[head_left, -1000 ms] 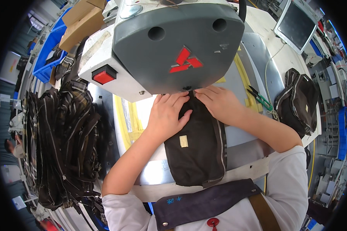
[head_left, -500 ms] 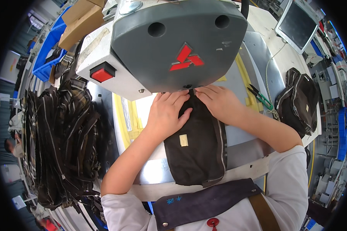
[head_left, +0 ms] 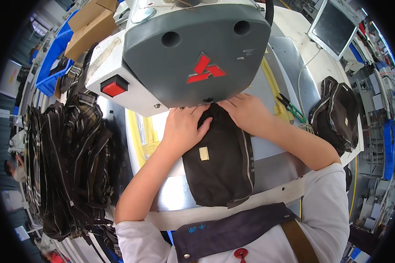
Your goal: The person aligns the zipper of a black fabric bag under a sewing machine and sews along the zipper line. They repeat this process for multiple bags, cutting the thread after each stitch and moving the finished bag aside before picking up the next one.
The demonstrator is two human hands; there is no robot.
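A dark brown-black fabric piece lies lengthwise under the grey head of a sewing machine. It has a metal zipper along its right side and a small cream label on top. Flat on its far left edge rests my left hand, thumb apart from the extended fingers. My right hand lies over the far right edge, its fingers stretched toward the machine. The machine head hides the foremost fingertips, the needle area and the far end of the fabric.
Dark and plaid zippered pieces are heaped at left, below a blue bin and a cardboard box. Green-handled snips lie at right, near another dark zippered piece and a tilted screen. Yellow tape marks the worktop.
The fabric piece has slid slightly forward under the machine head, with both hands still on it. The whole view has shifted a little.
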